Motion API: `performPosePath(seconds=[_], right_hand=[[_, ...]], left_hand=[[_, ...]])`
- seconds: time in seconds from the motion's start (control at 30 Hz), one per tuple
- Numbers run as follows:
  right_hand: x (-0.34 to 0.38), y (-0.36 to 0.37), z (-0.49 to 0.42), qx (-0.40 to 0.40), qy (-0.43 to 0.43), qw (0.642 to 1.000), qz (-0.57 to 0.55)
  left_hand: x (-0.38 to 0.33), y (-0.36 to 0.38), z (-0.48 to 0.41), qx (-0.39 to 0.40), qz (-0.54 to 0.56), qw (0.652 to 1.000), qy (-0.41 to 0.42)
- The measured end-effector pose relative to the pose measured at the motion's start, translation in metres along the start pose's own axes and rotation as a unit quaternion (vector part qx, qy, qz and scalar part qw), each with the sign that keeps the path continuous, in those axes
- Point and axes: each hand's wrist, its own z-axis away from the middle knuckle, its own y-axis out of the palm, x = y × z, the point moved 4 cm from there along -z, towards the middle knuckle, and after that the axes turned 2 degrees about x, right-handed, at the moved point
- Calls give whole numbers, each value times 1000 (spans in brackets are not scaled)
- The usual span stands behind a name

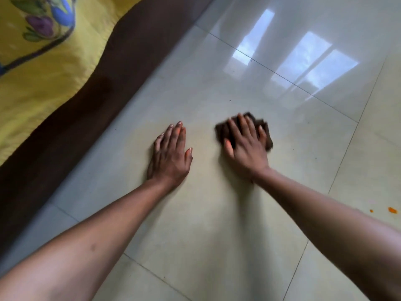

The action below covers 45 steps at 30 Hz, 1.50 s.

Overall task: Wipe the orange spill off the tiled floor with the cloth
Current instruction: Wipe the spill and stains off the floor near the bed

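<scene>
My right hand (245, 144) presses flat on a dark brown cloth (266, 137) on the pale tiled floor (206, 224), fingers spread over it; the cloth is blurred. To its left, my left hand (171, 155) lies palm down on the bare tile with its fingers together and nothing under it. Two small orange spots of spill (392, 210) sit on the floor at the far right edge, well to the right of my right forearm. No orange shows on the tile around the cloth.
A yellow flowered bedcover with a dark brown border (71, 118) hangs down to the floor along the left side. Window light reflects on the glossy tiles (303, 59) at the back right. A few dark specks lie on the floor.
</scene>
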Motion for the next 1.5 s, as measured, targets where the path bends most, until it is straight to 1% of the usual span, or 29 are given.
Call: performPosePath(seconds=[0.07,0.13,0.17,0.23,0.27,0.3,0.37,0.47,0.53,0.57,0.63,0.7,0.73,0.77,0.87,0.93,1.0,1.03,1.07,1.1,1.13,1.2,1.23,1.27,1.3,1.33,1.4,1.47,1.5], right_hand=[[11,-4,-59,1,34,999,0],[17,-2,-68,-13,50,999,-4],[19,-1,-51,-26,40,999,-3],[23,6,6,-29,-16,999,2],[21,8,27,-16,-36,999,2],[18,10,30,-2,-46,999,3],[17,1,-16,-2,-45,999,-5],[27,-12,-122,-1,10,1000,2],[31,-11,-140,-5,39,999,-2],[33,-10,-123,-13,31,999,-6],[36,-2,-63,-22,-31,999,-9],[30,6,-17,5,-77,997,-1],[25,6,-21,12,-86,996,1],[23,2,-40,11,-76,997,-3],[28,-9,-111,-12,13,1000,-6],[39,-4,-103,-23,39,999,-15],[43,3,-41,-30,-36,999,-6],[37,7,-2,-19,-78,997,-2],[25,7,23,-7,-107,994,3],[10,5,27,3,-120,993,6],[-3,3,17,2,-98,995,0],[-17,-7,-29,-22,31,999,-8],[-17,-9,-50,-30,92,995,-5],[-12,-10,-60,-27,128,991,-8],[-5,-8,-54,-30,127,991,-10],[2,-6,-33,-38,98,994,-9],[6,4,40,-33,12,999,-5],[-8,9,95,-4,-28,1000,-2],[-18,9,94,0,-35,999,-3]], left_hand=[[1,2,-1,-9,-9,1000,0],[0,0,-1,-6,-7,1000,-1],[-1,-1,-1,-3,-6,1000,-1],[-1,-2,-1,5,-12,1000,0],[-1,-3,-1,8,-13,1000,-2],[-1,-3,-1,11,-13,1000,-3],[-2,-2,0,8,-13,1000,0],[0,0,-2,-5,-19,1000,4],[1,0,-2,-6,-18,1000,4],[0,-1,-2,-7,-18,1000,5],[-1,-3,-1,2,-19,1000,3],[-1,-4,0,10,-21,1000,0],[-2,-3,-1,9,-23,1000,0],[-2,-2,-1,7,-25,1000,2],[0,-1,-1,6,-24,1000,4],[-1,-1,-1,5,-23,1000,6],[-2,-2,0,10,-19,1000,4],[-2,-3,0,17,-20,1000,3],[-3,-3,2,22,-22,1000,1],[-2,-4,0,24,-21,999,-2],[-3,-3,0,23,-21,1000,-2],[-2,-1,1,22,-23,1000,-1],[-2,-1,0,18,-25,1000,0],[-2,-1,-1,15,-25,1000,1],[-3,0,0,13,-22,1000,3],[-2,0,-1,12,-19,1000,4],[-1,-2,1,15,-16,1000,1],[-2,-4,2,27,-18,999,1],[-2,-3,1,30,-13,999,-3]])
